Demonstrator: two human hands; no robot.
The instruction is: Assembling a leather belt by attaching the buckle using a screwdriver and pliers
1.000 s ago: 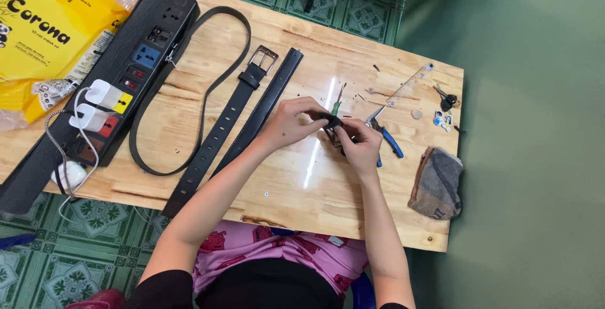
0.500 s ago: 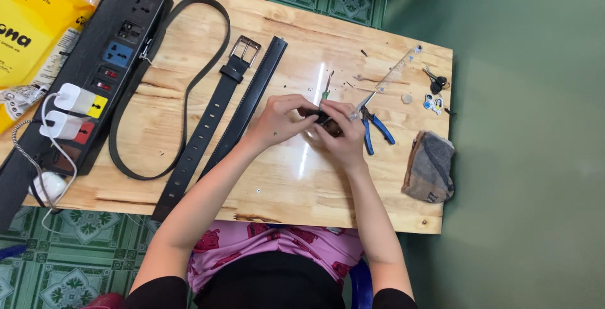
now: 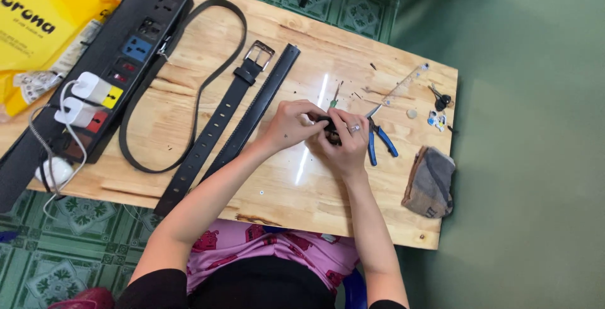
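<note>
Both hands meet over the middle of the wooden surface [image 3: 189,104]: the left hand [image 3: 291,123] and the right hand [image 3: 345,142] have their fingers curled tight around a small dark piece [image 3: 328,126], mostly hidden between them. Blue-handled pliers [image 3: 378,142] lie just beside the right hand, and a black belt [image 3: 217,123] lies near the left.

The counter [image 3: 189,51] is a light pine board with visible grain and knots, set diagonally in the head view. A bright streak of overhead light reflects near its centre. The floor [image 3: 75,233] below it carries green patterned tiles with floral squares. To the right, a plain matte green surface [image 3: 535,158] fills the frame without pattern.
</note>
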